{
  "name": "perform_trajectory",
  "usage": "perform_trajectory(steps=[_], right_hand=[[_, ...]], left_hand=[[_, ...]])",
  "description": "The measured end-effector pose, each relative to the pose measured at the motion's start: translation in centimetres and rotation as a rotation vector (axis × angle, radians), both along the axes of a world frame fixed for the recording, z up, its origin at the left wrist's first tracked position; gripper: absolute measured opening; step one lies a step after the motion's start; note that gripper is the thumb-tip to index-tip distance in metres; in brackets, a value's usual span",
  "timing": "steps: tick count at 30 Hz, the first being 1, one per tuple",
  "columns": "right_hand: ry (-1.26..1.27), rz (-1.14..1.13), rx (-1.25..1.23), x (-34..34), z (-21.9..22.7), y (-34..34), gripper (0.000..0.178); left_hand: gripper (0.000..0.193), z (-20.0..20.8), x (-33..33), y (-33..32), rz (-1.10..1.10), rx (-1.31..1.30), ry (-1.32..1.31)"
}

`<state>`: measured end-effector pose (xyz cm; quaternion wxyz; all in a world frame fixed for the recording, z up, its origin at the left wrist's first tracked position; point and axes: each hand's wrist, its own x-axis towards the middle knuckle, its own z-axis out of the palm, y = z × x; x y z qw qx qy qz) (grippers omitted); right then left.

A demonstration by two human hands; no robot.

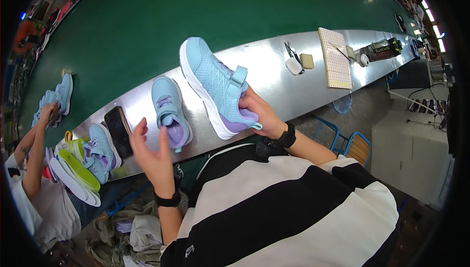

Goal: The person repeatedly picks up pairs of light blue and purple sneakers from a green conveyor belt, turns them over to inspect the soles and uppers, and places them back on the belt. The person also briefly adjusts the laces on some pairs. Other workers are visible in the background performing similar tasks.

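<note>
While the right hand [258, 112] grips the light-blue sneaker [215, 87] at its heel opening, fingers curled into the purple lining, the shoe is off the worktop [264, 69], tilted, toe pointing up-left, white sole facing left. Toe end overhangs the line where steel meets the green belt [196, 7].

Left hand [149, 152] empty, palm up, fingers spread wide, hovering over the near edge of the worktop. Just beside its fingertips: second matching sneaker [170, 113], lying flat on the steel, opening toward the person. Narrow gap between the two shoes.

Left of that: black phone [119, 131] flat, near the worktop's near edge, touching or nearly touching a third blue sneaker [100, 152]. Past it, a stack of insoles [76, 171], green and white, hanging over the edge.

Right of the held shoe: bare steel stretch, most open room on the worktop. Then a white and a tan block [300, 63] with scissors-like tool, a gridded pad [335, 57], and a dark box [384, 49] farther along.

Belt behind is wide and mostly bare. Far left, another person's hand [48, 113] rests on a pair of blue sneakers [56, 98] at the belt edge. Blue-framed stool [350, 142] stands below the worktop's near edge, right of the person.
</note>
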<state>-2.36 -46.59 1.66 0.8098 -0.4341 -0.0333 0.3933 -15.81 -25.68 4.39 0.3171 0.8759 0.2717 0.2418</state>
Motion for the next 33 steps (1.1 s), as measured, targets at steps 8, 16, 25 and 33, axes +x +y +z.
perform_trajectory(steps=[8, 16, 25, 33], right_hand=[[-0.074, 0.038, -0.054, 0.3, -0.4, -0.4, 0.071], [-0.276, -0.03, -0.093, 0.1, -1.0, -1.3, 0.06], [-0.262, 0.023, -0.167, 0.4, -1.7, -2.9, 0.054], [-0.205, 0.039, -0.244, 0.8, -2.3, -3.2, 0.046]], left_hand=[[0.02, 3.8, 6.8, -2.5, -0.48, 0.177, -0.228], [0.026, 3.7, 7.7, -2.7, -0.584, 0.435, -0.27], [0.024, 2.7, 8.8, -2.5, -0.825, 0.484, -0.146], [0.018, 1.0, 7.6, -3.9, -0.692, 0.019, -0.107]])
